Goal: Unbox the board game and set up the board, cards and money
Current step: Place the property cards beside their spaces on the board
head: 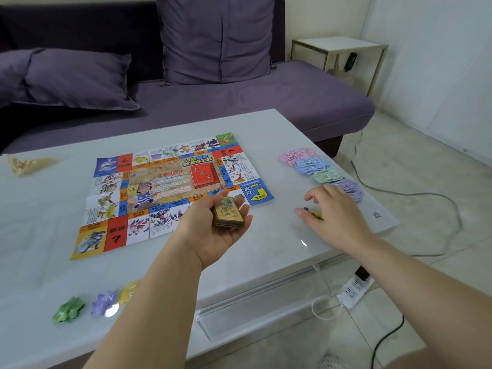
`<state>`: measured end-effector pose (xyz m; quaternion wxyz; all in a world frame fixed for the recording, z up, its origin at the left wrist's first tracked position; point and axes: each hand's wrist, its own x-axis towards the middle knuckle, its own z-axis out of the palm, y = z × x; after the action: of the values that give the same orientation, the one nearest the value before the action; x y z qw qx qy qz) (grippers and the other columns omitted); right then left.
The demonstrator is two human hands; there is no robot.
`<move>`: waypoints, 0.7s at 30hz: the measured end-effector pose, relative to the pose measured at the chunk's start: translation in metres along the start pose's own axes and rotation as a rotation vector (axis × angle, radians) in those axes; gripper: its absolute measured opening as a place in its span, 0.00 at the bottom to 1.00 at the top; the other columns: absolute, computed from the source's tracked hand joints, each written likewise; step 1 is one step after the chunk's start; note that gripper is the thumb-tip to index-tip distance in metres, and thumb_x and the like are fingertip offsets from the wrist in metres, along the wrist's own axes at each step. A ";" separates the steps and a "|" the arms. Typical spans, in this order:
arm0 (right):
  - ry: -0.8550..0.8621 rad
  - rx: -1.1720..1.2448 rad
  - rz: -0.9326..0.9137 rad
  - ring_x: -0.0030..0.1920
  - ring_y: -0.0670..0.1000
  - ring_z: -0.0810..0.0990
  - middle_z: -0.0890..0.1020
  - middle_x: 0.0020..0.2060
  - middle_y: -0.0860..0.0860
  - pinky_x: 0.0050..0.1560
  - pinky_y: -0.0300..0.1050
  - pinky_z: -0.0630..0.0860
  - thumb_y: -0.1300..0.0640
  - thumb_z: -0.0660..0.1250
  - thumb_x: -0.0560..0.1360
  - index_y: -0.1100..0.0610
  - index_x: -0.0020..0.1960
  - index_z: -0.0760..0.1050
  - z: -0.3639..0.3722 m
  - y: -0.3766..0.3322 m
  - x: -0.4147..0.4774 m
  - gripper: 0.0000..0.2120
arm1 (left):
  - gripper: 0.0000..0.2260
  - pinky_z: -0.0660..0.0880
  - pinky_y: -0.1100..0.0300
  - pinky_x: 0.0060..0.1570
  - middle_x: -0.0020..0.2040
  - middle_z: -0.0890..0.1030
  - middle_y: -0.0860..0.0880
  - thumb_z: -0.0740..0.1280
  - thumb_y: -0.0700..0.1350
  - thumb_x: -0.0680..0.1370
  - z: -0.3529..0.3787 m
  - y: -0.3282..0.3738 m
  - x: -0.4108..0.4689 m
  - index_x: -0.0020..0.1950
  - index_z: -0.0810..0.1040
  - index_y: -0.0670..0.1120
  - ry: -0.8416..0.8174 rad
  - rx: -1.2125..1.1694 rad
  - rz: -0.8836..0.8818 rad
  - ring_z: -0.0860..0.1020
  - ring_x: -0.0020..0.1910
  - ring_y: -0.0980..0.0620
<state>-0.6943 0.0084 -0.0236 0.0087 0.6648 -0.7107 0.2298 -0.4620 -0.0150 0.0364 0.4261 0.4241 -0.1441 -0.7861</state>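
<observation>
A colourful paper game board [111, 206] lies flat on the white table [40, 262]. A red card stack [203, 176] sits near the board's middle. My left hand [213, 233], palm up over the board's near right corner, holds a stack of property cards [229, 213]. My right hand [335, 211] reaches palm down to the right of the board, its fingers over small colourful pieces [315, 214] that are partly hidden. Play money [316, 166] lies in pink, blue, green and purple piles near the table's right edge.
Green, purple and yellow tokens [98, 304] lie near the table's front left. A crumpled wrapper [25, 163] rests at the far left. A purple sofa [239, 97] stands behind the table. A power strip [355, 288] and cables lie on the floor at right.
</observation>
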 end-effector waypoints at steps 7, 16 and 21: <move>-0.108 0.361 -0.157 0.52 0.41 0.67 0.72 0.52 0.42 0.53 0.32 0.65 0.38 0.71 0.67 0.52 0.62 0.73 -0.041 -0.066 0.002 0.28 | 0.11 0.75 0.51 0.41 0.49 0.77 0.42 0.60 0.44 0.81 -0.011 0.002 -0.014 0.63 0.73 0.47 -0.100 0.132 -0.084 0.76 0.43 0.46; -0.473 0.582 -0.302 0.59 0.36 0.71 0.75 0.62 0.41 0.55 0.22 0.65 0.55 0.79 0.64 0.46 0.74 0.61 -0.027 -0.139 -0.011 0.44 | 0.17 0.77 0.52 0.55 0.64 0.70 0.36 0.67 0.53 0.74 -0.039 0.001 -0.030 0.55 0.74 0.42 -0.319 0.442 -0.069 0.74 0.58 0.45; -0.406 0.632 -0.362 0.60 0.37 0.72 0.74 0.58 0.36 0.60 0.37 0.73 0.50 0.82 0.57 0.45 0.71 0.65 -0.026 -0.155 -0.009 0.46 | 0.17 0.80 0.61 0.43 0.50 0.83 0.44 0.65 0.47 0.74 -0.052 0.014 -0.045 0.60 0.75 0.42 -0.417 0.386 -0.015 0.82 0.47 0.51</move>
<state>-0.5542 0.0242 0.0459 -0.2957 0.7808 -0.4642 0.2958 -0.4010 0.0195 0.0380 0.2926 0.3274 -0.3726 -0.8176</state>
